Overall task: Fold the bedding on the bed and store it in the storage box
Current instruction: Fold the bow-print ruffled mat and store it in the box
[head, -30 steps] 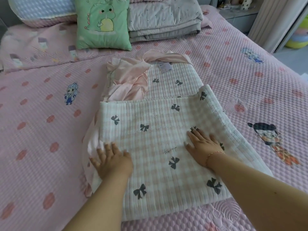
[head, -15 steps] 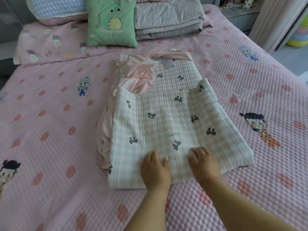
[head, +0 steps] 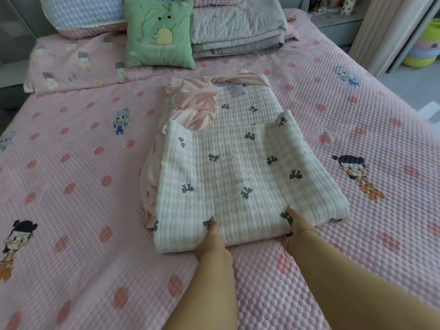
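Both hands have slid back from pressing flat on top to the near edge of the white quilted blanket printed with dark bows (head: 240, 172), folded on the pink quilted bedspread (head: 71, 210). The left hand (head: 210, 236) and right hand (head: 298, 225) now pinch that edge, thumbs on top and fingers tucked beneath. Smoothing looks finished, so another fold or a lift seems next; no storage box is in view.

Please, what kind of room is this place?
Most likely a bedroom at home. A wide bed fills the view, with a pink cartoon-print cover; a green dinosaur cushion and a folded grey quilt lie at its head, and both hands grip a folded bow-print quilt.
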`<state>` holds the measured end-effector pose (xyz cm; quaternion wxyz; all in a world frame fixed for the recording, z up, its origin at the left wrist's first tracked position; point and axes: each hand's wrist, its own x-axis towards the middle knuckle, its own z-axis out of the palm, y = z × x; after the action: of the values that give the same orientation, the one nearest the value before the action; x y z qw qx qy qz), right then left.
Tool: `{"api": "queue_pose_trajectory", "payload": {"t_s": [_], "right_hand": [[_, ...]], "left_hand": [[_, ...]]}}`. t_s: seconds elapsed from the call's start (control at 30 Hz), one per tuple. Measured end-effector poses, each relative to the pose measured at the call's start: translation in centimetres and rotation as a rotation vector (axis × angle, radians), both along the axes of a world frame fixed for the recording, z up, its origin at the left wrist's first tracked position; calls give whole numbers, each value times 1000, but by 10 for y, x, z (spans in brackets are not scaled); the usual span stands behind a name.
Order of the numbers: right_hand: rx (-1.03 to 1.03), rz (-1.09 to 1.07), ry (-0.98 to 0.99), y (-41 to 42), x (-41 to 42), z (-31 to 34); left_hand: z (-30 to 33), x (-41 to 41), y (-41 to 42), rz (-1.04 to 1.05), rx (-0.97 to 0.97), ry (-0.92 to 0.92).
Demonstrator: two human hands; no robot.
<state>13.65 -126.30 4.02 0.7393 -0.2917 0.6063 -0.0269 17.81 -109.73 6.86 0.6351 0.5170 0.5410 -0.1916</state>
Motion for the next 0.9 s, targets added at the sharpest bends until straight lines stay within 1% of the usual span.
{"api": "queue_pose_trajectory", "payload": {"t_s": [0.13,0.23,0.37,0.43,0.53,0.7,0.9], "right_hand": [[-42,33,1,-15,9,12],[-88,-16,-48,-13,4,42],[-139,-51,-34,-4,-15,82],[-125,-95,-40,1,-35,99],[-148,-124,-12,15,-74,129],[-217,-155,-45,39,-147,171],[-290,-181,-94,50,-205,222]], "left_hand": [[17,3,-3,17,-7,-94],[41,0,-1,22,23,-149],[73,-21,7,17,-15,-200],[88,-42,15,37,-81,-228],[111,-80,27,42,-116,-217],[155,-147,46,76,-125,-204],[209,-202,60,54,-109,-302]]}}
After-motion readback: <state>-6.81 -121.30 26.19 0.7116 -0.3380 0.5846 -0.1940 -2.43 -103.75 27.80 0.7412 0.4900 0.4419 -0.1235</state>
